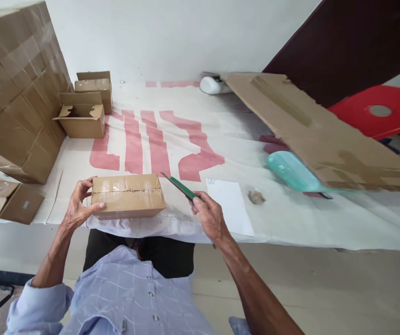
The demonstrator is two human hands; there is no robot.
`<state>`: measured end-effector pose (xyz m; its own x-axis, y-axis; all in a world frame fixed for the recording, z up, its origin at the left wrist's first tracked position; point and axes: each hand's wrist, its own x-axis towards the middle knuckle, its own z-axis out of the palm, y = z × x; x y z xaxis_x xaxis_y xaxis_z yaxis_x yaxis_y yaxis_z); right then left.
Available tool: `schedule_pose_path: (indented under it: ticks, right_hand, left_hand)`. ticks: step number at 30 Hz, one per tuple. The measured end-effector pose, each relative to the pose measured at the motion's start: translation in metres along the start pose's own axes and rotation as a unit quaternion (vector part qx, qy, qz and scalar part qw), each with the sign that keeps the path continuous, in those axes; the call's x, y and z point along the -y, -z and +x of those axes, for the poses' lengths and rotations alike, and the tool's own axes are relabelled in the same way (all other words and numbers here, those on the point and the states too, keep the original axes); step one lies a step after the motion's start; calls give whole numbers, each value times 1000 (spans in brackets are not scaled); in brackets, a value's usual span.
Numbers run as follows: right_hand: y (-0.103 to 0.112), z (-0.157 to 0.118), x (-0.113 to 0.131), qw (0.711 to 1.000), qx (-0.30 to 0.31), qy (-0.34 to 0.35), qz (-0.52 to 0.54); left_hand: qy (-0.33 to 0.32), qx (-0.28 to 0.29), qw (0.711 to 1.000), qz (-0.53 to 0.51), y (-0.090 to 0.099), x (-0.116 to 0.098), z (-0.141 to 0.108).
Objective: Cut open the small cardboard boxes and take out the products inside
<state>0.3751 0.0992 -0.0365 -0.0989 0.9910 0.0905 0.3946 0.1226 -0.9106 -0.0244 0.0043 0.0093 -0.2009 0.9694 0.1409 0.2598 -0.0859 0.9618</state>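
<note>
A small cardboard box (130, 197) with clear tape over its top seam lies at the table's front edge. My left hand (83, 202) grips its left end, thumb on the near side and fingers round the back corner. The tape along the middle seam looks slit or torn. My right hand (205, 211) is closed round a green box cutter (182, 187), whose blade points up and left, close to the box's right end but apart from it. A white sheet of paper (231, 204) lies just right of that hand.
Large taped cartons (14, 93) stand at the left, with a closed box (7, 200) before them. An open box (83, 122) sits behind. To the right are a crumpled brown lump (256, 197), a teal bottle-like object (290, 172) and a leaning cardboard sheet (318, 130).
</note>
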Motion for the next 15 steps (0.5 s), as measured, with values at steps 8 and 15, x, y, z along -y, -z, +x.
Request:
schedule_pose_path:
  ticks: [8, 15]
  right_hand:
    - [-29, 11, 62, 978, 142, 5, 151]
    - [-37, 20, 68, 983, 134, 59, 115]
  left_hand:
    - [2, 5, 999, -42, -5, 3, -6]
    - [-7, -7, 998, -60, -12, 15, -7]
